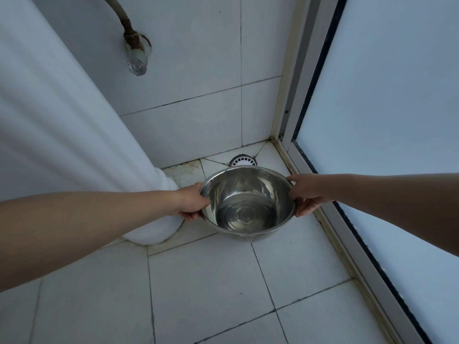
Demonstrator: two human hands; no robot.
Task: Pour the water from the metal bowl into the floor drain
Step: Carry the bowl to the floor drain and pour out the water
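A shiny metal bowl point(248, 202) with a little water in its bottom hangs above the tiled floor, roughly level. My left hand point(192, 202) grips its left rim, thumb over the edge. My right hand point(306, 194) grips the right rim the same way. The round white floor drain point(243, 161) sits in the floor's far corner, just beyond the bowl's far rim, and the bowl hides its near part.
A white ceramic pedestal point(74, 135) rises at the left, its foot close to my left hand. A rusty pipe fitting point(135, 50) sticks out of the tiled wall. A frosted glass door point(387, 120) with a metal frame runs along the right.
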